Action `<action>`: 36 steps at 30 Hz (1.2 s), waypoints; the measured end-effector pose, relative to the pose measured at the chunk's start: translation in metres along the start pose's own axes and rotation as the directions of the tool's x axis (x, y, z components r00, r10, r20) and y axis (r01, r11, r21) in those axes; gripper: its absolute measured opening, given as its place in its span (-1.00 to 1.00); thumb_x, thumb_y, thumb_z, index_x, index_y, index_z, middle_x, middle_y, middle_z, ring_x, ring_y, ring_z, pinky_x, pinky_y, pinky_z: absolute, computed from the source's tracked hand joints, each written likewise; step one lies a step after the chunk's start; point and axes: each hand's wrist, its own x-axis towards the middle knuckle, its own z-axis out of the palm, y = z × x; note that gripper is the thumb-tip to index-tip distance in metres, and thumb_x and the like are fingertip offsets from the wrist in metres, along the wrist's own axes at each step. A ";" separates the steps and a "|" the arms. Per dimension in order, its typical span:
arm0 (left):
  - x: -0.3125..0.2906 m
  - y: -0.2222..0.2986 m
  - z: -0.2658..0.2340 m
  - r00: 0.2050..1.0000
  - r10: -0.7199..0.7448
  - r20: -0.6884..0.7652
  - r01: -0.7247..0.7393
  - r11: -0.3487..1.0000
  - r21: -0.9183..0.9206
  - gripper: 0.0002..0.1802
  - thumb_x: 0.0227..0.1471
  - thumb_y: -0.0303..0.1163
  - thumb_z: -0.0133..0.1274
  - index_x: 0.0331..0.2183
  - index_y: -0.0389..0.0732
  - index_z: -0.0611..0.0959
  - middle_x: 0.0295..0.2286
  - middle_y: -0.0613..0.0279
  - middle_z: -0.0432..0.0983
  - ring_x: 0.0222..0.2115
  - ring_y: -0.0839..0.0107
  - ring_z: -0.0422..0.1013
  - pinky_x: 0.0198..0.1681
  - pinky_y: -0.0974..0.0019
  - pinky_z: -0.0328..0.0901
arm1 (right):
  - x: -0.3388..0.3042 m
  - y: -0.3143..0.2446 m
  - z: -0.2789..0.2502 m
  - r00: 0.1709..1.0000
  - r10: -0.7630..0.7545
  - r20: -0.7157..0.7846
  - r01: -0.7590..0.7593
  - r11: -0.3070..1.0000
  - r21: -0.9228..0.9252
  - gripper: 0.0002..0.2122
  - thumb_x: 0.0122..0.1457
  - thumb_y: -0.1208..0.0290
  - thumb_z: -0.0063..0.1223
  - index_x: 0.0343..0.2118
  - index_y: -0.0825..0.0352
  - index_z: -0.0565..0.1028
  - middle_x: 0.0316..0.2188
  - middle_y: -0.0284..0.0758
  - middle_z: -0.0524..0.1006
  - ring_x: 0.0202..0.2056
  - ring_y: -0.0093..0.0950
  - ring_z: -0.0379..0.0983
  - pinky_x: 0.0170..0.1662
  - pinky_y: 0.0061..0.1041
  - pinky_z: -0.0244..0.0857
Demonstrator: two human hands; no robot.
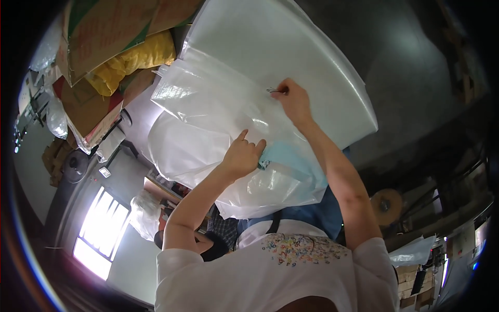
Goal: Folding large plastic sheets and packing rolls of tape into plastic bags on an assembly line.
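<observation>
Pinching a small dark metal tool point(276, 91) between thumb and bent fingers of the right hand point(295, 104), toward 1 o'clock from the middle of the view, over the translucent plastic sheeting point(312, 57); cannot tell the tool's exact kind, nor any contact with the sheeting. Holding the left hand point(241, 157) near the middle, over wrinkled folds of the same sheeting, with index finger extended toward 12 o'clock and other fingers curled under; cannot tell whether gripping or merely pressing there. Can see a teal printed patch point(264, 165) at the curled fingers, toward 4 o'clock, with a pale blue patch point(291, 158) just beyond; cannot tell whether on top of the sheeting or underneath. Spread smooth from 12 to 2 o'clock, gathered in folds toward 10, then draped down to the blue trousers point(306, 213) near 5. Wearing a white T-shirt point(234, 281) at 6 o'clock. Farther out, at 10 o'clock, a cardboard carton point(104, 36) and yellow plastic bag point(132, 60); at 9, a round fan point(76, 165); at 8, a barred window point(101, 223); at 7, another person's checkered clothing point(221, 223); between 3 and 4, a brown roll point(386, 205).
</observation>
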 end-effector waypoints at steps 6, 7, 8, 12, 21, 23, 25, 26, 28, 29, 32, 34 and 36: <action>-0.002 0.009 -0.004 1.000 0.001 -0.024 0.000 0.998 0.062 -0.58 -0.17 -0.46 -0.05 -0.14 -0.20 0.45 -0.47 0.11 0.49 -0.36 0.21 0.41 0.06 0.14 0.14 | 0.003 0.034 0.044 0.892 -0.441 -0.104 0.282 0.720 -0.634 -0.64 -0.12 0.29 0.23 -0.23 0.24 0.42 -0.25 -0.28 0.48 -0.22 -0.33 0.40 -0.17 -0.39 0.24; -0.003 0.008 -0.004 1.000 -0.004 -0.025 0.005 0.998 0.062 -0.58 -0.17 -0.46 -0.05 -0.14 -0.20 0.45 -0.47 0.11 0.49 -0.36 0.21 0.41 0.06 0.14 0.14 | -0.003 0.033 0.047 0.867 -0.457 -0.197 0.221 0.708 -0.671 -0.55 -0.13 0.24 0.23 -0.14 0.24 0.37 -0.17 -0.25 0.42 -0.14 -0.29 0.34 -0.10 -0.31 0.18; -0.003 0.006 -0.004 0.997 -0.027 -0.076 0.023 0.998 -0.059 -0.56 -0.17 -0.47 -0.03 -0.13 -0.19 0.45 -0.40 0.11 0.46 -0.30 0.21 0.39 0.03 0.18 0.17 | -0.005 0.031 0.049 0.832 -0.474 -0.287 0.153 0.695 -0.703 -0.45 -0.13 0.19 0.23 -0.05 0.23 0.32 -0.08 -0.23 0.37 -0.06 -0.25 0.28 -0.03 -0.24 0.13; -0.004 -0.001 -0.001 0.907 0.089 -0.411 -0.213 0.940 -0.267 -0.53 -0.17 -0.51 0.00 -0.10 -0.19 0.44 -0.26 0.11 0.40 -0.20 0.15 0.33 -0.05 0.29 0.23 | 0.022 0.038 -0.014 0.733 -0.423 -0.533 0.005 0.787 -0.617 -0.39 -0.10 0.02 0.17 -0.01 0.26 0.30 0.00 -0.21 0.31 0.05 -0.21 0.15 0.07 -0.16 -0.02; 0.005 0.014 -0.010 0.911 0.049 -0.410 -0.299 0.762 -0.574 -0.43 -0.45 -0.78 0.07 -0.25 -0.21 0.40 -0.21 0.16 0.40 -0.20 0.13 0.36 -0.19 0.23 0.33 | 0.088 0.120 -0.169 0.884 0.436 -0.170 -0.465 0.857 -0.220 -0.44 -0.03 -0.06 0.01 -0.21 0.45 0.49 -0.16 -0.03 0.47 -0.07 -0.13 0.35 -0.02 -0.39 0.17; 0.005 0.013 -0.015 0.875 0.115 -0.470 -0.369 0.787 -0.495 -0.45 -0.45 -0.76 0.07 -0.25 -0.21 0.42 -0.21 0.16 0.41 -0.21 0.14 0.36 -0.18 0.23 0.33 | 0.083 0.113 -0.168 0.904 0.402 -0.146 -0.427 0.865 -0.265 -0.48 -0.05 0.00 0.06 -0.24 0.45 0.51 -0.20 -0.01 0.49 -0.08 -0.13 0.37 -0.03 -0.45 0.19; 0.007 0.012 -0.016 0.832 0.190 -0.522 -0.440 0.799 -0.410 -0.47 -0.44 -0.75 0.07 -0.26 -0.21 0.43 -0.20 0.16 0.42 -0.21 0.14 0.36 -0.18 0.24 0.33 | 0.069 0.108 -0.170 0.934 0.269 -0.235 -0.315 0.930 -0.187 -0.58 -0.09 0.11 0.15 -0.27 0.38 0.54 -0.21 -0.04 0.50 -0.11 -0.16 0.39 -0.03 -0.40 0.21; 0.007 0.010 -0.013 0.835 0.209 -0.509 -0.451 0.791 -0.414 -0.45 -0.46 -0.71 0.09 -0.25 -0.19 0.48 -0.17 0.17 0.42 -0.20 0.15 0.35 -0.15 0.23 0.31 | 0.058 0.099 -0.163 0.934 0.269 -0.237 -0.315 0.931 -0.183 -0.58 -0.09 0.11 0.15 -0.27 0.38 0.54 -0.21 -0.04 0.50 -0.11 -0.16 0.39 -0.03 -0.40 0.21; 0.006 0.010 -0.012 0.839 0.229 -0.494 -0.459 0.785 -0.416 -0.43 -0.49 -0.67 0.10 -0.24 -0.16 0.52 -0.14 0.17 0.42 -0.18 0.15 0.34 -0.12 0.21 0.28 | 0.033 0.079 -0.146 0.788 0.028 -0.615 -0.171 0.970 -0.175 -0.74 -0.05 0.33 0.19 -0.31 0.37 0.52 -0.16 -0.12 0.50 -0.15 -0.30 0.43 -0.11 -0.40 0.25; 0.005 0.012 -0.013 0.798 0.331 -0.504 -0.512 0.814 -0.275 -0.47 -0.43 -0.63 0.10 -0.23 -0.15 0.53 -0.14 0.19 0.43 -0.21 0.17 0.36 -0.14 0.21 0.30 | 0.020 0.069 -0.143 0.754 -0.218 -0.619 0.109 0.972 -0.210 -0.81 -0.03 0.39 0.16 -0.36 0.36 0.49 -0.21 -0.17 0.51 -0.17 -0.36 0.43 -0.11 -0.42 0.26; -0.014 0.029 -0.024 0.692 0.521 -0.500 -0.623 0.781 -0.047 -0.55 -0.30 -0.54 0.09 -0.21 -0.11 0.55 -0.15 0.20 0.44 -0.24 0.22 0.38 -0.19 0.20 0.33 | -0.053 0.017 -0.127 0.995 -0.094 -0.028 0.097 0.902 0.421 -0.90 0.01 0.50 0.11 -0.44 0.36 0.43 -0.31 -0.32 0.51 -0.20 -0.51 0.41 -0.12 -0.50 0.26; -0.030 0.054 -0.056 0.530 0.628 -0.570 -0.766 0.643 -0.003 -0.65 -0.23 -0.40 0.04 -0.25 -0.12 0.55 -0.25 0.18 0.45 -0.26 0.30 0.37 -0.19 0.19 0.31 | -0.098 -0.009 -0.095 0.849 -0.366 0.381 0.272 0.921 0.278 -0.90 0.01 0.46 0.14 -0.45 0.34 0.45 -0.38 -0.37 0.48 -0.26 -0.52 0.40 -0.09 -0.50 0.25; -0.050 0.074 -0.092 0.505 0.612 -0.609 -0.823 0.554 -0.125 -0.58 -0.33 -0.45 0.09 -0.25 -0.06 0.57 -0.27 0.25 0.46 -0.28 0.32 0.37 -0.21 0.21 0.31 | -0.116 -0.008 -0.051 0.429 -0.501 0.752 0.323 0.862 0.390 -0.86 0.04 0.37 0.07 -0.34 0.24 0.44 -0.36 -0.30 0.44 -0.21 -0.41 0.34 0.11 -0.37 -0.02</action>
